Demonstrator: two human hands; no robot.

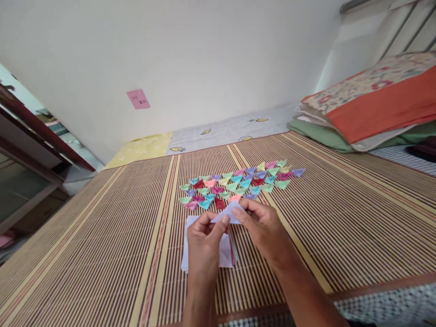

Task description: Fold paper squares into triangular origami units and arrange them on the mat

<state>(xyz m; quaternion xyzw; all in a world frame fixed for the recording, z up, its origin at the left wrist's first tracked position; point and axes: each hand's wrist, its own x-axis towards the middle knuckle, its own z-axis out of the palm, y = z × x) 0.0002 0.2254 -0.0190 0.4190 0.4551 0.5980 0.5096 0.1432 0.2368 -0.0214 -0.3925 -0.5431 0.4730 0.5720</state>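
A pale lavender sheet of paper (230, 212), folded into a triangle, is held up between my two hands. My left hand (206, 234) pinches its left corner between thumb and fingers. On the other side, my right hand (257, 222) grips the right part, thumb on the near face. Under my left hand and wrist lies a stack of square paper (225, 255), white-lavender on top with coloured edges showing at the right; part of it is hidden. Just beyond my hands sit rows of small folded paper pieces (235, 181) in green, pink, blue, red, yellow and purple.
A striped bamboo mat (112, 236) covers the bed. Folded bedding (384, 100) in orange, floral and green is piled at the right. Behind stands a white wall (218, 59) bearing a pink note (138, 99). A doorway is at the far left.
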